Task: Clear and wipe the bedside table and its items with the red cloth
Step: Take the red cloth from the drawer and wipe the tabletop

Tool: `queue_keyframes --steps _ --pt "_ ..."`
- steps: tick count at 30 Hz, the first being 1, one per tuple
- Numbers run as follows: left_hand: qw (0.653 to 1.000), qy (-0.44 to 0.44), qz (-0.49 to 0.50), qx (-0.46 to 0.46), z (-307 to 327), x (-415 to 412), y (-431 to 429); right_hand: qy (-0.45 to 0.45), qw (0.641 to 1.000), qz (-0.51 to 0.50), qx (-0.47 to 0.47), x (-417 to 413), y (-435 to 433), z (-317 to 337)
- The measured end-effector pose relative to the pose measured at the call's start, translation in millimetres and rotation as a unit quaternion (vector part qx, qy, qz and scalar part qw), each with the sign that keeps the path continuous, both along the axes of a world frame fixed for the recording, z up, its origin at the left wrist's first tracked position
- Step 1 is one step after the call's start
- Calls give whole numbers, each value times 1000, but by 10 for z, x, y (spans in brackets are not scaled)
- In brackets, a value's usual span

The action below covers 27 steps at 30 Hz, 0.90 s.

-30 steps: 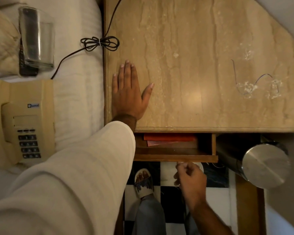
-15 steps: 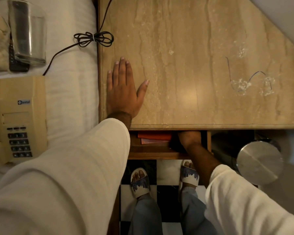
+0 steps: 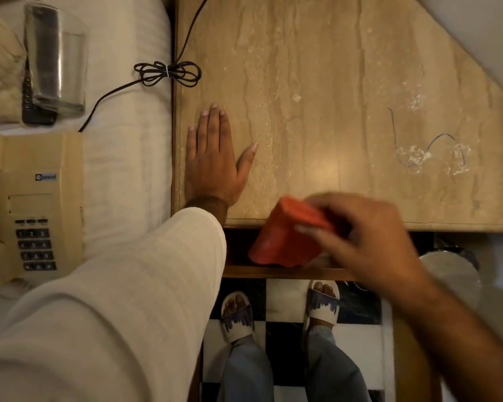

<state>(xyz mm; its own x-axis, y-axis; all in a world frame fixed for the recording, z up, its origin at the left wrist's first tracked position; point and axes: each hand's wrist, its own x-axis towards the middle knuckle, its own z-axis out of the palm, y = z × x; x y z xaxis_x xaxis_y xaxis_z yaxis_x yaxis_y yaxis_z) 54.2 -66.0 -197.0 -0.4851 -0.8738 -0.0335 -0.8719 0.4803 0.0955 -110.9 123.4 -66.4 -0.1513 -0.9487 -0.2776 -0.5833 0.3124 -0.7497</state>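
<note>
On the bed [image 3: 122, 175] beside the bedside table [image 3: 331, 97] lie a beige telephone [image 3: 26, 210] and a glass [image 3: 57, 62]. The left hand [image 3: 215, 166] rests flat, fingers spread, on the stone top. The right hand [image 3: 369, 242] pinches the folded red cloth [image 3: 282, 239] above the open drawer [image 3: 273, 271].

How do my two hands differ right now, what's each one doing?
The left hand lies flat and open, palm down on the bedside table near its left edge; the right hand is raised over the front edge, fingers closed on the red cloth. The left hand is sharp, the right hand is blurred. The left hand holds nothing. Both are bare.
</note>
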Motion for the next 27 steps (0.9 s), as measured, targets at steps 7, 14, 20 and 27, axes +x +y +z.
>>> queue_keyframes --steps 7,14,20,27 --pt "1000 3 0 5 8 -7 -3 123 992 20 35 -1016 -1462 -373" --pt "1000 6 1 8 15 -9 -10 175 977 -112 -44 -819 -1210 -683" --pt "1000 10 2 14 8 -4 -19 -56 784 -617 14 -103 595 -788" --pt "1000 16 6 7 -17 3 -16 -478 330 -802 141 922 749 -905"
